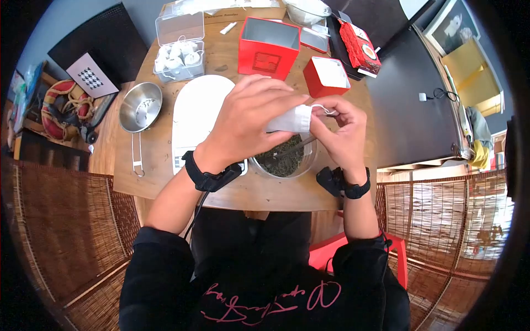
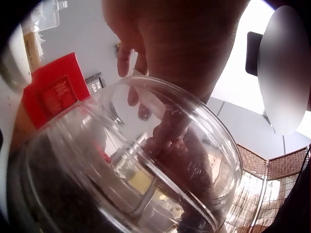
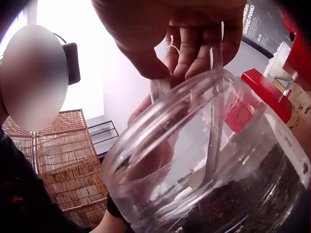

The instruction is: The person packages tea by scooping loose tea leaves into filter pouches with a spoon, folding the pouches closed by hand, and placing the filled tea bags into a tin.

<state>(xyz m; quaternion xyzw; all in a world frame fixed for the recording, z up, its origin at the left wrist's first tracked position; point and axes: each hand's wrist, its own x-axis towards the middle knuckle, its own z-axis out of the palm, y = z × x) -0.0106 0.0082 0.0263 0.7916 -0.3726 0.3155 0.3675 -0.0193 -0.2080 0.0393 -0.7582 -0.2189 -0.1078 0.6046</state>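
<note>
Black shirt fabric (image 1: 248, 276) with pink script lies nearest the head camera. Left hand (image 1: 245, 118): extended fingers above, thumb below, holding a soft white pouch (image 1: 291, 120) between them. Right hand (image 1: 345, 129): thumb and fingertips pinch the pouch at its gathered end, beside a thin cord loop (image 1: 326, 109). Pouch position: above the round, transparent, ridged jar (image 3: 146, 145). One slender utensil (image 3: 212, 131) slants from the jar toward the right fingers; whether they grip it cannot be told. Jar contents: dark, crumbly leaves (image 1: 281, 164). Beyond: a rectangular red box (image 1: 249, 58).
</note>
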